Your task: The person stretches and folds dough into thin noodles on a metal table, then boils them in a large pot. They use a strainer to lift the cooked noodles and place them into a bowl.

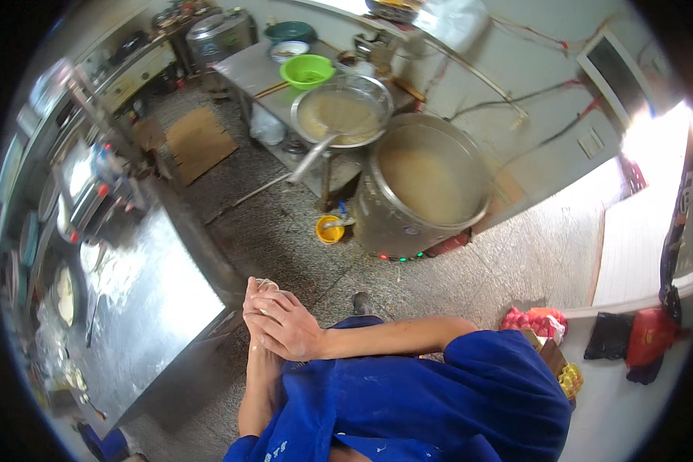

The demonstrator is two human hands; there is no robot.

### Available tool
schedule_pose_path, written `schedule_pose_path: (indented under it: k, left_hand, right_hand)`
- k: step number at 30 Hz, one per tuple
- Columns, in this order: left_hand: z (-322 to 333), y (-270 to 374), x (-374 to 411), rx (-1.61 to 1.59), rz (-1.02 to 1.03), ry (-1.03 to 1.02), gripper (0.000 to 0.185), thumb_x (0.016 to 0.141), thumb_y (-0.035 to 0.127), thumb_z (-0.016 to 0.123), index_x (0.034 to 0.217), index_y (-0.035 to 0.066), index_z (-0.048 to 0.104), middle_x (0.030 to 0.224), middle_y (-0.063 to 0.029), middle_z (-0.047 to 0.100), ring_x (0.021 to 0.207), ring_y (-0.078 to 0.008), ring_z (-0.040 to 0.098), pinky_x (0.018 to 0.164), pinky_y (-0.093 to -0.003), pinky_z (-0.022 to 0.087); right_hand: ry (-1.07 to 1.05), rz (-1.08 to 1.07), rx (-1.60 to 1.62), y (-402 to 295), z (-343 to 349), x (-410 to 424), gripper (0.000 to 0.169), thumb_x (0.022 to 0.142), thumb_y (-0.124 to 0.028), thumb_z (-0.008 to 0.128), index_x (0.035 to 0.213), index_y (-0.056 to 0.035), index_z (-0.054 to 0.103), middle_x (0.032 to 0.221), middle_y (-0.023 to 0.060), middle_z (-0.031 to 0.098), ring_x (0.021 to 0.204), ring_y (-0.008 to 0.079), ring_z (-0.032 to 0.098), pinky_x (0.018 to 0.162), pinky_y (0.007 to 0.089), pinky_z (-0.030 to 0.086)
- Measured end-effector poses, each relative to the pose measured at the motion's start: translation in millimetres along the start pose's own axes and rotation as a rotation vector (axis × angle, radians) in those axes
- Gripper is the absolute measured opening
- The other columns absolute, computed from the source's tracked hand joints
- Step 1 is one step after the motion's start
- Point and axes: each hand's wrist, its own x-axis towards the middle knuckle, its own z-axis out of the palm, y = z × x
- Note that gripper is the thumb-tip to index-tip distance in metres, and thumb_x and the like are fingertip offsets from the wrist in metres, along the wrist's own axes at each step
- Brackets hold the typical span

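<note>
My right hand point(291, 329) is folded over my left hand point(254, 306), just in front of my blue shirt. A little pale, dough-like material point(267, 284) shows at the top of the clasped hands, and its full shape is hidden by the fingers. Whitish smears mark my fingers. To the left of both hands, and apart from them, stands a steel worktable point(167, 312) dusted with white flour. On it are a dark-handled utensil point(92, 320) and a round pan with pale dough point(65, 295).
A large steel pot of cloudy liquid point(427, 179) stands ahead on the floor. Beside it are a steel basin with a strainer point(346, 110), a green bowl point(307, 70) and a small yellow bucket point(329, 230). A machine point(104, 190) occupies the worktable's far end. Cardboard point(201, 144) lies on the floor.
</note>
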Motion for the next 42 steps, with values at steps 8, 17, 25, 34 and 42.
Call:
schedule_pose_path:
  k: [8,17,25,34,42]
  left_hand:
    - [-170.3,215.3,-201.3,-0.221,0.331,0.379,0.047,0.106,0.049,0.041,0.114,0.009,0.064,0.116,-0.0093,0.068,0.112,-0.0259,0.065,0.098,-0.0422,0.053]
    - [-343.1,347.7,-308.3,-0.261,0.377,0.637,0.056,0.102,0.053,0.049,0.145,0.017,0.049,0.144,-0.0068,0.053,0.134,-0.0233,0.044,0.119,-0.0511,0.025]
    - [-437.9,562.9,-422.8,0.102,0.552,0.684,0.056,0.107,0.027,0.051,0.149,-0.009,0.043,0.145,-0.0232,0.058,0.134,-0.0310,0.056,0.112,-0.0425,0.047]
    - [-609.6,779.7,-484.6,0.144,0.382,1.011,0.038,0.105,0.024,0.058,0.134,0.000,0.059,0.120,-0.0147,0.071,0.107,-0.0205,0.070,0.093,-0.0353,0.059]
    - [-794.0,1010.6,-404.3,1.117,0.619,1.092,0.046,0.097,0.020,0.068,0.138,0.001,0.058,0.117,-0.0109,0.071,0.103,-0.0188,0.068,0.089,-0.0345,0.056]
  right_hand:
    - [-0.231,-0.293,0.190,-146.5,313.4,66.7,0.023,0.089,-0.019,0.065,0.106,-0.0039,0.069,0.109,0.0147,0.067,0.100,0.0337,0.063,0.085,0.0441,0.053]
    - [-0.707,0.094,0.319,-193.2,652.1,91.8,0.036,0.102,-0.026,0.050,0.078,-0.0009,0.060,0.080,0.0238,0.063,0.069,0.0457,0.058,0.067,0.0546,0.046]
    - [-0.780,0.387,0.421,-243.4,950.0,172.3,0.055,0.109,-0.041,0.042,0.091,0.0057,0.065,0.093,0.0297,0.067,0.086,0.0474,0.062,0.083,0.0536,0.047]
    - [-0.866,0.597,1.112,-437.4,1181.0,329.3,0.042,0.084,-0.006,0.072,0.124,-0.0045,0.058,0.105,0.0120,0.067,0.093,0.0236,0.065,0.080,0.0388,0.053]
    - [-1.194,0.496,1.035,-444.7,1278.7,318.8,0.083,0.094,-0.007,0.065,0.163,-0.0110,0.021,0.168,0.0199,0.024,0.154,0.0378,0.027,0.122,0.0441,0.031]
